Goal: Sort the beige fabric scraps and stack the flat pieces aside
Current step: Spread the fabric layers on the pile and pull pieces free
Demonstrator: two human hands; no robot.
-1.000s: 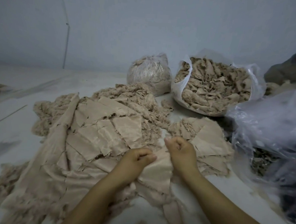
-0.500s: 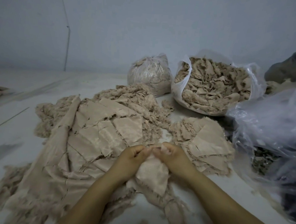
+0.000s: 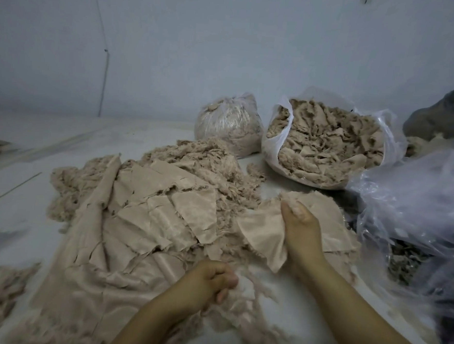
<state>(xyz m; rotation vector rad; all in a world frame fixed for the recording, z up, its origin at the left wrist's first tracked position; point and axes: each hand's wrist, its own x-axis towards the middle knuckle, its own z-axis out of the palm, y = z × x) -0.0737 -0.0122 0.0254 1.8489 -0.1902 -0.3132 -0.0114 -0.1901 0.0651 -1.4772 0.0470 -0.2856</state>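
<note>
A plain pale blue-grey wall is seen behind, crossed by a thin cord, and a white counter is dimly lit.

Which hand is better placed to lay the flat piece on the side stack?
Right. The right hand already grips the flat piece over the stack; the left hand clutches frayed scraps nearer the body.

I see beige fabric scraps, all plain, no print. Open bag is white w/ beige scraps inside; crumpled plastic sheet is clear, bluish. Wall pale blue-grey.
</note>
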